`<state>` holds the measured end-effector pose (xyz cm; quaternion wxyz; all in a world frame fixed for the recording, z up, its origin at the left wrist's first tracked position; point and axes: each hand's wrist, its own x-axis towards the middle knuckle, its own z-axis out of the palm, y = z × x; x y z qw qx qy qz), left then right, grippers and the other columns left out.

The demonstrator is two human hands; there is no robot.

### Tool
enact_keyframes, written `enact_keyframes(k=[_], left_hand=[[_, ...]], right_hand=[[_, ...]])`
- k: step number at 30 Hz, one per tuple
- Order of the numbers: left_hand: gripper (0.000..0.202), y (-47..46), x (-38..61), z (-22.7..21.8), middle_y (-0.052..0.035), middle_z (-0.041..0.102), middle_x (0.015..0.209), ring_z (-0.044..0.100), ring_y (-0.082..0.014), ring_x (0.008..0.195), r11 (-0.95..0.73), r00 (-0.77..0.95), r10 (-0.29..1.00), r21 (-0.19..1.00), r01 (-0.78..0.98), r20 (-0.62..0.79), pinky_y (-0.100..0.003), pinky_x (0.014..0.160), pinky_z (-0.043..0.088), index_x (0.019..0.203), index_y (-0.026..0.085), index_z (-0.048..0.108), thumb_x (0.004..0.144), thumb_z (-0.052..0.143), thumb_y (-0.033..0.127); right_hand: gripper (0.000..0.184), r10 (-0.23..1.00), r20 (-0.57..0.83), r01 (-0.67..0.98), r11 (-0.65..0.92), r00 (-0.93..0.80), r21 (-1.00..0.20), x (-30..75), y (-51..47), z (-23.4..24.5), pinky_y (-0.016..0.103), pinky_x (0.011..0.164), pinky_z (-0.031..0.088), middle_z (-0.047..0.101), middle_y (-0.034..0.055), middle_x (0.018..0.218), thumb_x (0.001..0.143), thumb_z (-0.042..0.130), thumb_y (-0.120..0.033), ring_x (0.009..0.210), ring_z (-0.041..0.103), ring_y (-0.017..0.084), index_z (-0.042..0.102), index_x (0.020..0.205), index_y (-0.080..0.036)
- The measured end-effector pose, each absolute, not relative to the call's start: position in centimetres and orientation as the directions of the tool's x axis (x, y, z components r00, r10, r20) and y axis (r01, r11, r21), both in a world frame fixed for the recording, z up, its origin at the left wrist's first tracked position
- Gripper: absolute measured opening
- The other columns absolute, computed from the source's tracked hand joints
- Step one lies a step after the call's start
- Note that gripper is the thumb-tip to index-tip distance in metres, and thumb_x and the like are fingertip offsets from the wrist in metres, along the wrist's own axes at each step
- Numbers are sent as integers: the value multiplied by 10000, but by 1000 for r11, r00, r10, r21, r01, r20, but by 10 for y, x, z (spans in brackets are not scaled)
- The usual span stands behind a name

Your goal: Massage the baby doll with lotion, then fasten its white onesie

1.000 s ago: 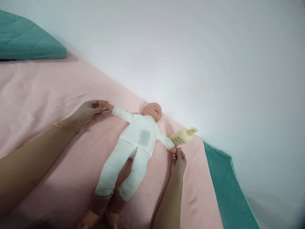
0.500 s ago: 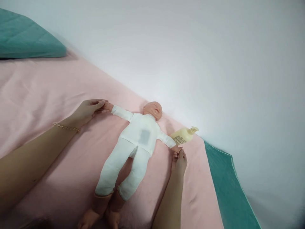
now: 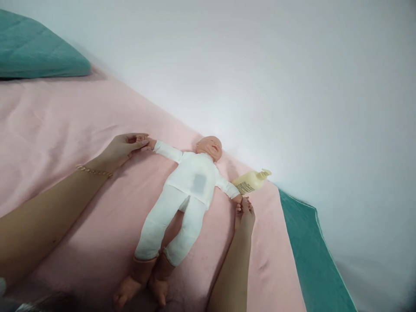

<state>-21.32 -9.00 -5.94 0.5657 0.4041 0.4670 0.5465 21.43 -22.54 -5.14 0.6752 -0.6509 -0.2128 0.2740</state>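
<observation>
A doll (image 3: 186, 171) dressed in white lies on its back on a pink sheet (image 3: 65, 112), arms spread wide, between the person's left hand (image 3: 120, 151) and right hand (image 3: 245, 218), which are well apart. The left pinches one of the doll's hands (image 3: 151, 143) between thumb and fingers; the right clasps the other. I see a yellow pump bottle (image 3: 252, 180) just beyond the right hand. A bracelet (image 3: 94, 171) circles the left wrist.
</observation>
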Motion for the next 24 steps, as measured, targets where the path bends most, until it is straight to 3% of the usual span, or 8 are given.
enact_keyframes(k=[3,6,12,15,20,24], left_hand=[[387,-95,-210,-53,-78,732,947,681,-155,784,85,-83,991,980,-178,-101,-196,617,533,1084,190,727,747,827,351],[319,-100,-206,-43,-79,724,873,663,-135,721,100,-113,986,976,-192,-123,-211,645,546,1031,151,722,771,806,316],[247,-102,-204,-38,-98,728,846,646,-137,699,98,-116,986,979,-181,-120,-196,591,521,1061,125,720,888,684,297],[238,-99,-206,-44,-88,737,909,657,-127,748,109,-95,987,968,-227,-133,-190,650,530,1094,146,719,915,660,292],[367,-91,-212,-58,-101,725,1071,676,-150,902,91,-22,994,944,-318,-104,-233,826,548,1197,150,683,865,730,301],[490,-88,-215,-63,-105,718,1095,683,-159,914,78,-23,996,965,-251,-86,-259,857,548,1228,177,676,792,793,369]], right_hand=[[362,612,-84,-118,15,787,-993,211,-226,-50,184,454,422,564,-48,652,791,749,-467,495,472,52,584,807,-146],[430,578,-88,-132,35,811,-991,209,-226,-49,183,408,372,542,-59,608,693,789,-522,464,417,46,566,770,-162],[333,565,-62,-127,76,823,-989,208,-224,-53,187,497,461,659,-2,808,778,694,-467,571,528,60,626,904,-166],[295,575,-57,-140,100,816,-985,212,-223,-55,200,577,523,681,31,936,776,696,-414,708,610,88,642,930,-168],[333,592,-61,-175,137,804,-975,216,-223,-55,204,642,567,668,54,1039,679,777,-368,869,647,123,663,913,-161],[366,593,-72,-191,140,802,-972,213,-225,-51,174,633,559,658,43,1033,613,829,-341,854,636,107,665,883,-156]])
